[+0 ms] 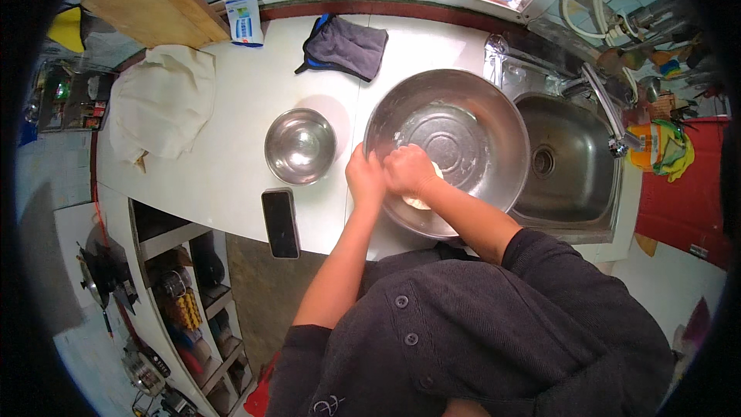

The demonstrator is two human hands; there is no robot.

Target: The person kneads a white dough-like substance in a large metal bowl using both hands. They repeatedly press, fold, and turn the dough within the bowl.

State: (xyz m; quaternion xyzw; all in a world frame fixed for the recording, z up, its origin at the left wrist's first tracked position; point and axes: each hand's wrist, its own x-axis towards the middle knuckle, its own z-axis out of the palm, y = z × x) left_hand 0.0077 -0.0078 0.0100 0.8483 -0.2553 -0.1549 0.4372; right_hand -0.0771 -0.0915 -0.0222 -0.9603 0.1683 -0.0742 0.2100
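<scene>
A large stainless-steel basin (492, 98) stands on the white counter before me, with white smears on its inner floor. My left hand (366, 176) grips the basin's left rim. Inside the basin, my right hand (408, 171) is a closed fist close beside the left hand, near the wall. A pale lump of what looks like dough (417, 202) lies partly under the right hand and wrist; whether the fingers hold any of it is hidden. To the left of the basin sits a small metal bowl (301, 147), which looks empty.
A smartphone (281, 223) lies at the counter's front edge. Behind are a grey cloth (347, 47) and a white-and-blue packet (245, 22). White fabric (164, 101) covers something at the left. A steel sink (570, 156) with a faucet (605, 101) adjoins the basin's right side.
</scene>
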